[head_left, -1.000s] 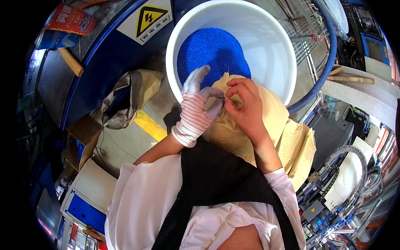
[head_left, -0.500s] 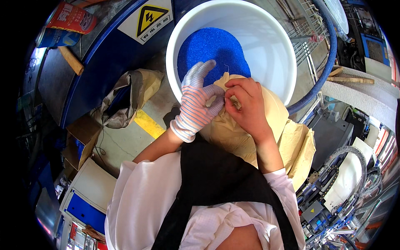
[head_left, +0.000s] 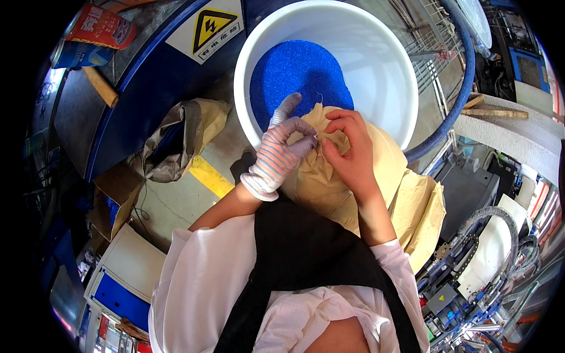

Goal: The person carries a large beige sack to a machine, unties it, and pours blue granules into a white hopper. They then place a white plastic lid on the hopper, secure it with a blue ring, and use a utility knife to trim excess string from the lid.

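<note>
A tan paper sack leans over the near rim of a large white tub. Blue granules lie heaped in the tub's left part. My left hand, in a striped knit glove, pinches the sack's gathered edge between thumb and forefinger, with another finger raised. Close beside it, my bare right hand has thumb and fingertips on the same edge. A thin loose thread sticks up from the sack just above the hands. Whether thread lies between the fingertips is too small to tell.
On the left, a blue machine carries a yellow warning sign, cans and a wooden handle. An opened sack and a cardboard box stand on the floor. A blue hose curves past the tub's right side, near machinery.
My right hand's thumb and fingers have spread a little apart and shifted slightly at the sack's edge. My left fingers have bent, with one still raised. The tub and sack look nearly the same.
</note>
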A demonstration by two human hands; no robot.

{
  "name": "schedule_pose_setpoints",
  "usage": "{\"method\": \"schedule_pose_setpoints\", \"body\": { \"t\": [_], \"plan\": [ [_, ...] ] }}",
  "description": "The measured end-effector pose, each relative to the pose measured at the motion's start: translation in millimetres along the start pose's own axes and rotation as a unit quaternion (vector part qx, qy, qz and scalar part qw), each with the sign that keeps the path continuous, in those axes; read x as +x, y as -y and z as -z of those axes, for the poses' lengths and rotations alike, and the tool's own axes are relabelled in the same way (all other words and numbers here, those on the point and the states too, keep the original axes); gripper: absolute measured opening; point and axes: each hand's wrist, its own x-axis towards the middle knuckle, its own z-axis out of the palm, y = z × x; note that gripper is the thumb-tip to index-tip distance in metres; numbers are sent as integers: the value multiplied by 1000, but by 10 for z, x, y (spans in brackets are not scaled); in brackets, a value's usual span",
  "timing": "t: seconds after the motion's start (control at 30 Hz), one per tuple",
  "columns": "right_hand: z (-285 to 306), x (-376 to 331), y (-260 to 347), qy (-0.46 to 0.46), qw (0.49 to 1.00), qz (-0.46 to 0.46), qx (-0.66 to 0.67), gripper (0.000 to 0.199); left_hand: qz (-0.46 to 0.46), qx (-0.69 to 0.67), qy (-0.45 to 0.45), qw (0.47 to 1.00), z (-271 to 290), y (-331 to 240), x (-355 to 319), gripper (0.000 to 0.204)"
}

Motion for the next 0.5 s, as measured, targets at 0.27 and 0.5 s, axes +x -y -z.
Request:
{"method": "schedule_pose_setpoints", "body": {
  "t": [0.27,0.5],
  "plan": [
    [74,67,143,36,965,142,-218,19,-63,108,-19,992,-2,-40,9,13],
    [94,100,165,50,954,168,-243,20,-115,189,-17,975,25,-196,26,13]
  ]
}}
